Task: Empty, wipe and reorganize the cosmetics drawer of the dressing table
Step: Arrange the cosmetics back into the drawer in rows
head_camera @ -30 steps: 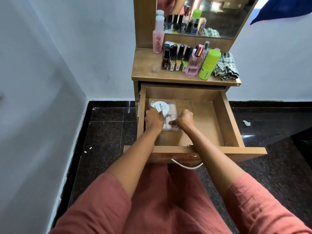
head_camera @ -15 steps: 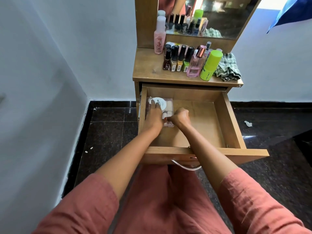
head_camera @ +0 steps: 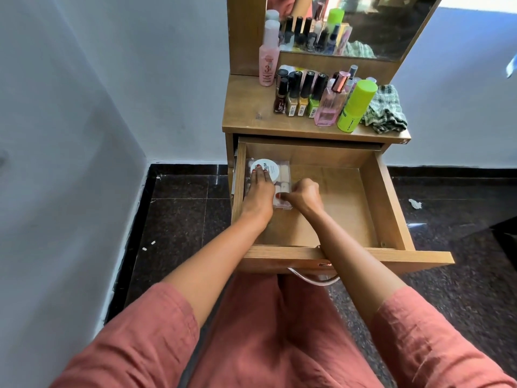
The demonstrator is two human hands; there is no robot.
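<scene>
Over dark tiles (head_camera: 179, 219), drawer (head_camera: 391, 197) open: left fingers (head_camera: 260, 179) flat on tin (head_camera: 272, 168), right fingers (head_camera: 292, 196) pinching clear box (head_camera: 284, 175).

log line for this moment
left hand: flat on white tin | right hand: pinches clear box edge | drawer: open, box at back-left

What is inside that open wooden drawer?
A clear plastic box at its back left, a round white jar on top. The left hand and right hand cover part of the box.
</scene>
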